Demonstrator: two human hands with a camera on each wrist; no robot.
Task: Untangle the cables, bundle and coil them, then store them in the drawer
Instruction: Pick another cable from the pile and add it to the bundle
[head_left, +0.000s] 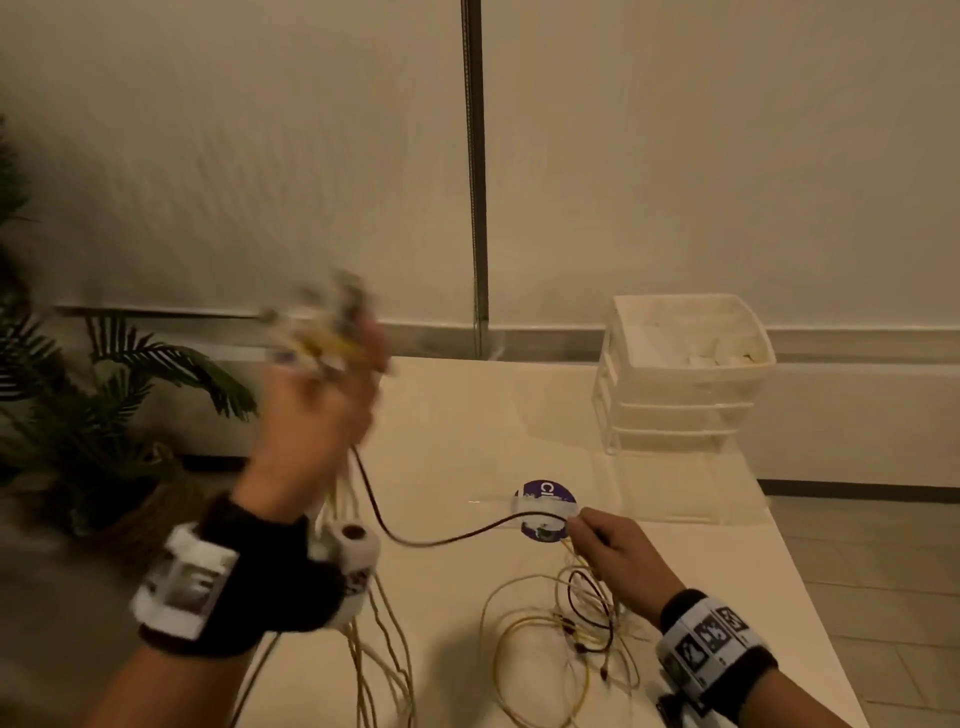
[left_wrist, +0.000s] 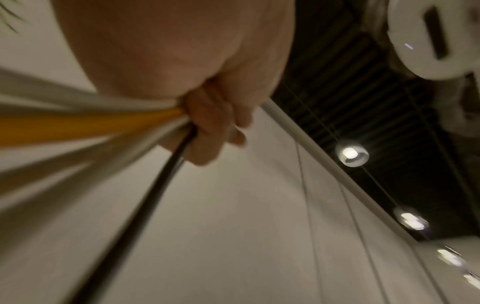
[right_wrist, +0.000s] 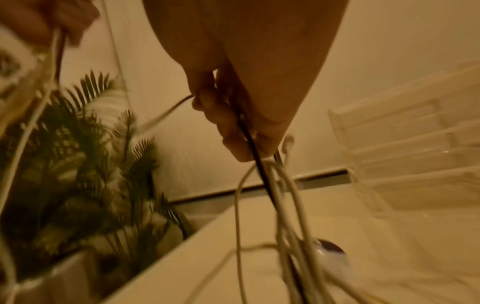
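My left hand (head_left: 332, 384) is raised above the table's left side and grips a blurred bunch of white and yellow cables (head_left: 322, 338). Their strands hang down past my wrist. In the left wrist view my curled fingers (left_wrist: 207, 123) clamp yellow, white and black strands. A black cable (head_left: 415, 538) sags from that hand across to my right hand (head_left: 602, 545), which pinches it low over the table. In the right wrist view the black cable (right_wrist: 249, 139) runs through my fingers (right_wrist: 226, 123). Tangled yellow, white and dark loops (head_left: 566, 623) lie below the right hand.
A white plastic drawer unit (head_left: 680, 374) stands at the table's back right, its top tray holding pale items. A round purple tape roll (head_left: 545, 509) lies mid-table. A potted palm (head_left: 93, 410) stands off the left edge. The white table (head_left: 467, 415) ends at right.
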